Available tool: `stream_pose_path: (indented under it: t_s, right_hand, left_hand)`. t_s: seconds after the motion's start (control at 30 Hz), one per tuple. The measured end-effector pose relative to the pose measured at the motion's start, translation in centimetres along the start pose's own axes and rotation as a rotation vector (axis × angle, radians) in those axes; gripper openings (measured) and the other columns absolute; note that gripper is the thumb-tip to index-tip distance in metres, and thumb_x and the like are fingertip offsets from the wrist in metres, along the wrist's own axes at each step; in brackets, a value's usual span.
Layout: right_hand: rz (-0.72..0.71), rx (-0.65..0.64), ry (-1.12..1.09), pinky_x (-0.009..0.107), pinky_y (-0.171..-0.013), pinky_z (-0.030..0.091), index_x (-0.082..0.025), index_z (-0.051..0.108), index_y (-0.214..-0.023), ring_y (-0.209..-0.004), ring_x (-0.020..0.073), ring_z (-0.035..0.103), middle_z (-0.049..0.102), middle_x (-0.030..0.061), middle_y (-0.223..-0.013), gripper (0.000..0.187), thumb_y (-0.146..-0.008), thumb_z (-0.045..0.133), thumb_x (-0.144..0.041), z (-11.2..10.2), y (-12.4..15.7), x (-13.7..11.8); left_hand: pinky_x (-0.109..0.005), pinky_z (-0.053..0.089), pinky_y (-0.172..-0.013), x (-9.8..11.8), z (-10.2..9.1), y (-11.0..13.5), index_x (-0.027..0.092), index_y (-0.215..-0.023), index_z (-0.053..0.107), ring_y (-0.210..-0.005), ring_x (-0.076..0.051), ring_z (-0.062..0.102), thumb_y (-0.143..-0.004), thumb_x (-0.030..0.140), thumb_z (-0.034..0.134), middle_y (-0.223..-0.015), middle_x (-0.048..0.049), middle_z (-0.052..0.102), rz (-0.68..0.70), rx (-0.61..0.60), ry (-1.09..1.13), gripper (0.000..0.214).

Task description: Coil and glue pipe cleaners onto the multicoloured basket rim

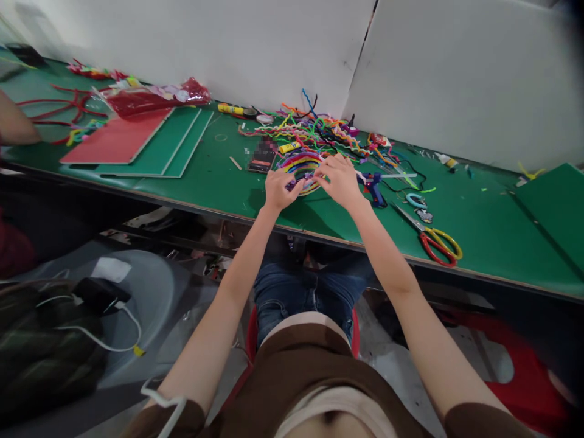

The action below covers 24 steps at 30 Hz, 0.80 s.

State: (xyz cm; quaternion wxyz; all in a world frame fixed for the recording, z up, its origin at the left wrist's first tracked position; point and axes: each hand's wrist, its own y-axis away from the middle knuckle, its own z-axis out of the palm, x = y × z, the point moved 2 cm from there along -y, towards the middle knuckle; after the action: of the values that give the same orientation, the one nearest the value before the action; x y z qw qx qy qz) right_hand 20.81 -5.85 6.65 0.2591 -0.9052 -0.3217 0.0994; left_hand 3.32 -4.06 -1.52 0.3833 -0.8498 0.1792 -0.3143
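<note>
A rainbow-coloured ring of bent pipe cleaners (298,162) is held between my two hands, just above the green table. My left hand (279,190) pinches its lower left side, thumb pointing inward. On the other side my right hand (340,179) has its fingers closed at the ring's right edge. Both sets of fingertips meet near a small purple piece, whose exact shape I cannot make out. Behind the ring lies a tangled heap of loose pipe cleaners (319,129) in many colours. A blue glue gun (375,188) rests just right of my right hand.
Scissors (440,243) with red and yellow handles lie near the front edge at right. A yellow glue tube (289,148) is behind the ring. Red and green boards (118,141) are stacked at left, under a plastic bag (155,100). Another person's arm (17,121) rests at far left.
</note>
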Motion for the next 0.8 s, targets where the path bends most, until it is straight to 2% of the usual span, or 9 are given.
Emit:
stream_pose_path:
  t_s: [0.17, 0.27, 0.37, 0.5, 0.8]
  right_hand:
    - [-0.003, -0.037, -0.013, 0.048, -0.087, 0.041, -0.022, 0.067, -0.085, -0.105, 0.0299, 0.054, 0.065, 0.0080, -0.094, 0.016, -0.089, 0.058, -0.035, -0.1, -0.1, 0.0]
    - [0.009, -0.020, -0.005, 0.047, -0.087, 0.041, -0.022, 0.065, -0.094, -0.104, 0.0296, 0.055, 0.064, 0.0079, -0.098, 0.013, -0.088, 0.060, -0.032, -0.1, -0.2, 0.0]
    - [0.009, -0.031, 0.012, 0.047, -0.089, 0.041, -0.023, 0.064, -0.102, -0.105, 0.0290, 0.054, 0.062, 0.0087, -0.108, 0.017, -0.087, 0.061, -0.030, -0.2, -0.3, -0.1]
    - [0.001, -0.122, 0.049, 0.048, -0.092, 0.039, -0.023, 0.067, -0.105, -0.112, 0.0304, 0.050, 0.058, 0.0097, -0.121, 0.020, -0.090, 0.056, -0.030, -0.6, -0.6, -0.2]
    - [-0.026, -0.298, 0.072, 0.051, -0.095, 0.035, -0.023, 0.072, -0.096, -0.120, 0.0328, 0.042, 0.056, 0.0068, -0.127, 0.021, -0.089, 0.055, -0.033, -1.0, -1.8, 0.0]
  left_hand:
    - [-0.037, 0.037, -0.072, -0.2, 0.3, 0.0, 0.020, -0.056, 0.040, -0.071, -0.021, 0.059, -0.084, 0.051, 0.053, -0.056, -0.0021, 0.053, 0.007, -0.006, -0.011, 0.044]
    - [-0.036, 0.037, -0.069, -0.2, 0.3, 0.0, 0.020, -0.055, 0.040, -0.069, -0.021, 0.058, -0.084, 0.053, 0.053, -0.055, -0.0018, 0.054, 0.025, 0.020, -0.039, 0.045]
    - [-0.036, 0.036, -0.069, -0.2, 0.3, 0.0, 0.020, -0.055, 0.040, -0.068, -0.021, 0.058, -0.083, 0.052, 0.054, -0.054, -0.0016, 0.054, 0.033, 0.021, -0.044, 0.045]
    - [-0.036, 0.035, -0.072, -0.3, 0.3, 0.0, 0.020, -0.056, 0.039, -0.071, -0.021, 0.058, -0.080, 0.047, 0.058, -0.055, -0.0013, 0.054, 0.013, -0.014, -0.020, 0.041]
    - [-0.037, 0.036, -0.072, -0.4, 0.3, 0.0, 0.020, -0.054, 0.039, -0.069, -0.020, 0.056, -0.076, 0.044, 0.067, -0.053, 0.0005, 0.049, 0.024, -0.012, 0.000, 0.043]
